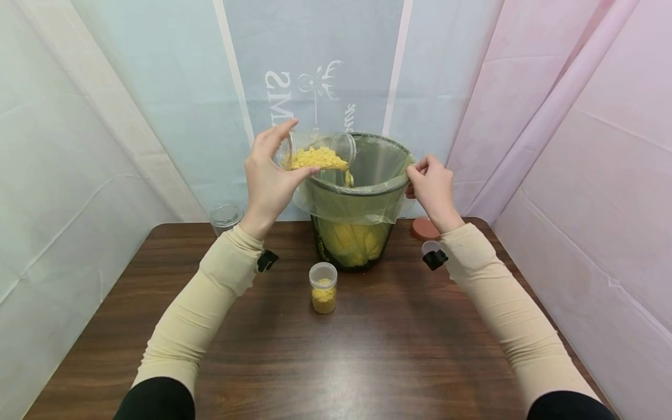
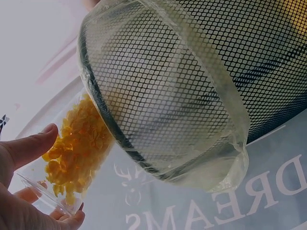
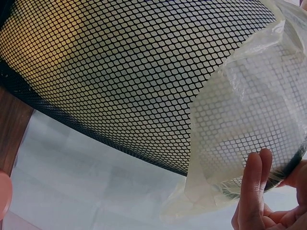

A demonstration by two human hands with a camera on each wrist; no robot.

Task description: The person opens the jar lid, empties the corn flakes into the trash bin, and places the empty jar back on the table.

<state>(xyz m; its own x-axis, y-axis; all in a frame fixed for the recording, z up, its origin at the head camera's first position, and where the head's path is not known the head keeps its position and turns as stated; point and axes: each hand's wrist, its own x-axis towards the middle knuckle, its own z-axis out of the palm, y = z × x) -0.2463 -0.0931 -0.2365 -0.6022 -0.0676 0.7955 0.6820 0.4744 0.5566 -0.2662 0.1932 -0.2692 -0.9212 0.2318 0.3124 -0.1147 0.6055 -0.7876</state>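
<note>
My left hand [image 1: 268, 184] grips a clear jar [image 1: 320, 140] between thumb and fingers, tilted on its side at the bin's left rim. Yellow flake-like pieces [image 1: 317, 157] lie along its lower side, and some spill from the mouth into the bin. The black mesh bin [image 1: 320, 239] stands upright, lined with a translucent yellowish plastic bag [image 1: 352, 207] folded over its rim. Yellow contents show through the lower mesh. At the right rim, my right hand [image 1: 433, 186] pinches the bag's edge; in the right wrist view, two fingers [image 3: 254, 184] lie outside against the bag.
A small clear container [image 1: 323, 291] with yellow bits stands open in front of the bin. Behind my left wrist is another clear jar [image 1: 226, 217]. A reddish-brown lid [image 1: 424, 228] and a clear lid [image 1: 431, 247] lie right of the bin. Fabric walls enclose the wooden table [image 1: 367, 350].
</note>
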